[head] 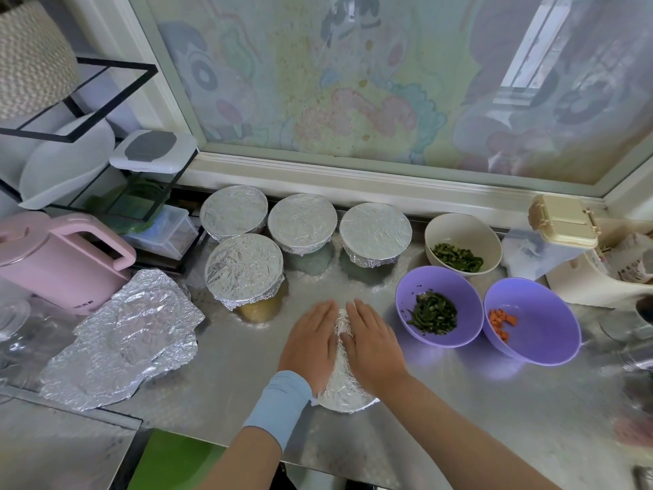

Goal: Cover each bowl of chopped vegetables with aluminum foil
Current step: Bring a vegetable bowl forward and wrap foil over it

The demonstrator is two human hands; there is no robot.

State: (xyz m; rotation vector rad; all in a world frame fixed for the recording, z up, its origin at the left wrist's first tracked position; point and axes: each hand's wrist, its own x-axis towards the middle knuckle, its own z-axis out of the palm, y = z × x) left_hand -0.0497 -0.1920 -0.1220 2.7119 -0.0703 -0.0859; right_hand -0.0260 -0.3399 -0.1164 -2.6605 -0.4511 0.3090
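Bare counter strip (229, 366) — crumpled foil (130, 334) left, purple bowl (422, 290) right.

Counter count: eight bowls, one foil heap, two hands.

Foil-covered bowls, five: nearest covered bowl (344, 394) under both hands; second covered bowl (243, 268) beyond and left of the left hand (311, 348); a row of three farther beyond the hands, back-left covered bowl (233, 212), back-middle covered bowl (302, 221), back-right covered bowl (375, 231). Open bowls, three, all right of the right hand (374, 344): first purple bowl (417, 295) with chopped greens, second purple bowl (551, 313) with orange cubes, cream bowl (459, 228) with chopped greens. Crumpled foil heap (123, 334), one, well left of the left hand. Pink kettle (60, 256), one, far left. Cream clip-lid box (562, 221), one, far right.
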